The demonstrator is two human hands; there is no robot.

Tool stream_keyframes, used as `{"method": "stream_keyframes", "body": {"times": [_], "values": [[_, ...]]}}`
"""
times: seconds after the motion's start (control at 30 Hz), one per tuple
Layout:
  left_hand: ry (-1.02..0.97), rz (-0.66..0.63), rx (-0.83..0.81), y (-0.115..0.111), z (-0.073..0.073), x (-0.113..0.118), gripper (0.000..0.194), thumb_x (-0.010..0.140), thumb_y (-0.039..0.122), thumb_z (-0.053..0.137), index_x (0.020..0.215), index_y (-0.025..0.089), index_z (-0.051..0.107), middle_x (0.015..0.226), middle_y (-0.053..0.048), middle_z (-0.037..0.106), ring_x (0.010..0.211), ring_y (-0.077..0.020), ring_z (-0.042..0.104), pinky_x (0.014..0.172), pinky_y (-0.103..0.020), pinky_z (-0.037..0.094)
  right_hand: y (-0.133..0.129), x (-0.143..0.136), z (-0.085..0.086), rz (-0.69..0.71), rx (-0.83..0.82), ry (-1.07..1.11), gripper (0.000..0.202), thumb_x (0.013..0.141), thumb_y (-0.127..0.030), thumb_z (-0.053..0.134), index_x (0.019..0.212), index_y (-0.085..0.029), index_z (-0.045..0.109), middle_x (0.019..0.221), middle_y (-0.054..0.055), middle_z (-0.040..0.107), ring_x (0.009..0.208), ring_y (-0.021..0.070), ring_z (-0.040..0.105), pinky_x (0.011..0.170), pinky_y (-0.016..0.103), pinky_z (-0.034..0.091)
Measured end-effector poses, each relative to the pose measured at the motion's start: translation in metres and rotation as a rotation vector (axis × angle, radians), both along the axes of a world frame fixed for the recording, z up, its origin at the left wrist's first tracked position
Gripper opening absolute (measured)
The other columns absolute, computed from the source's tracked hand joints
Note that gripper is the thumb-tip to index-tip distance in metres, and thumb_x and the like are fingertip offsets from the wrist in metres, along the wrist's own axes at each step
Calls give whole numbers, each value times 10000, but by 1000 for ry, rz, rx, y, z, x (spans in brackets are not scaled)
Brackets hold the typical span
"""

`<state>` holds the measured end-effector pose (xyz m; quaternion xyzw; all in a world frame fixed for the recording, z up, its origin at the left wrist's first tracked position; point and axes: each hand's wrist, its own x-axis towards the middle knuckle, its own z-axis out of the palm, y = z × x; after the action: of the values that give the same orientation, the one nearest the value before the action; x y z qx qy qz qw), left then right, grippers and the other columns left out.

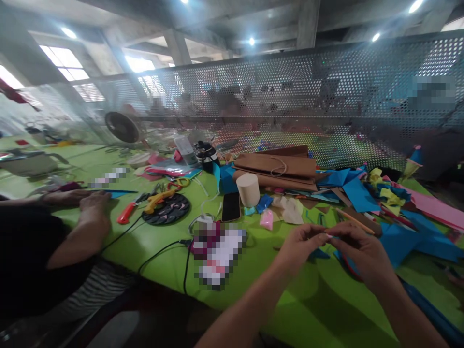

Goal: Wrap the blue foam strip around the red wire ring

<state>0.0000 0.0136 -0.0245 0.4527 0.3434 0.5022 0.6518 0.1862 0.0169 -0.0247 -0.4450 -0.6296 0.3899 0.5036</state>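
Observation:
Above the green table my left hand point(302, 242) and my right hand point(360, 247) meet, thumbs and forefingers pinched together. Between the fingertips shows a tiny pale pink piece point(329, 236), too small to name; both hands grip it. Just under my hands lies a piece of dark blue material point(319, 254). Right of them is a spread of blue sheets point(395, 239). Beyond my left hand are a scrap of beige material point(292, 210) and a small pink packet point(267, 219).
A black phone point(231, 208) lies beside a cream cylinder point(248, 190). Brown folded sheets point(275, 166) are stacked behind. Orange-handled pliers point(159, 200) rest on a round black object point(170, 212). Cables cross the green table point(163, 258). At left, a co-worker's hands point(92, 208) work near a blue strip.

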Motion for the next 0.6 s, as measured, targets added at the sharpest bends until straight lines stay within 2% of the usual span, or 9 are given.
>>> {"method": "stream_keyframes", "body": {"times": [0.1,0.27,0.47,0.6], "values": [[-82,37,-48,1,-4,5,562,582,569,990,870,144,764,845,-40,729,799,-151,650,850,-308,513,-2,2,-3,12,-33,-34,291,847,-525,835,991,-272,844,1022,87,771,974,283,699,821,395,570],[-142,86,-104,2,-6,8,510,587,506,1005,844,141,758,816,-33,730,801,-150,646,873,-307,500,-5,2,-7,64,-132,7,320,877,-486,823,1122,-282,796,1102,81,786,971,265,716,840,381,576],[-145,86,-93,3,-13,6,519,604,505,1000,870,146,735,805,-23,722,784,-141,639,839,-296,486,-6,-9,4,-67,106,-180,200,881,-458,795,959,-276,825,937,70,780,802,237,679,705,347,544],[-120,90,-74,3,-20,4,546,616,527,990,889,154,699,813,-17,703,770,-132,624,787,-283,470,-7,-13,8,-97,137,-221,177,865,-445,780,904,-279,828,889,71,787,724,236,671,670,358,547]]}}
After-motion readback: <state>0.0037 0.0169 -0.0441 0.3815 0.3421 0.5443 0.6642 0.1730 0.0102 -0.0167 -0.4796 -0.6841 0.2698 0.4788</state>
